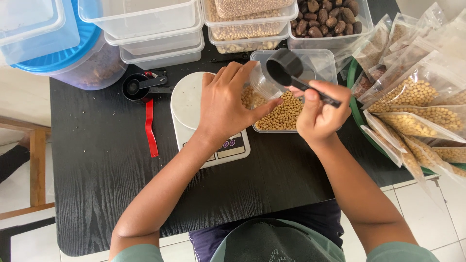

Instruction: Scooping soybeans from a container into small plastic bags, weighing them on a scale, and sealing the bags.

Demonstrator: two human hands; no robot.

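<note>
Scoop: a black plastic measuring scoop (285,68) with a round cup and a flat straight handle, held tilted above the tub of soybeans, its open cup facing the camera.
Right hand: the right hand (323,111) is closed round the scoop's handle, thumb and fingers pinching it near its end.
Left hand: the left hand (225,99) lies palm down with fingers together and stretched, curled round the clear plastic bag, over the edge of the scale.
Bag: a small clear plastic bag (262,85), glossy and crumpled, held open just beside the scoop, at the tub's left rim.
Soybeans: pale yellow, small round soybeans (286,114) lie in a heap in a clear rectangular plastic tub (323,60) with rounded corners.
Scale: a white kitchen scale (187,104) with a round smooth platform and a flat panel at the front, partly under the left hand.
Table: a black table (97,170) with visible wood grain.
Spare scoops: a nest of black measuring scoops (138,87) lies left of the scale, with a thin red plastic strip (151,128) just below it.
Filled bags: at the right, clear sealed bags of soybeans (422,94) overlap in a green basin (357,109).
Containers: behind, stacked clear tubs (145,43), one holding dark brown oval nuts (327,17), and a blue-lidded round tub (73,60).
</note>
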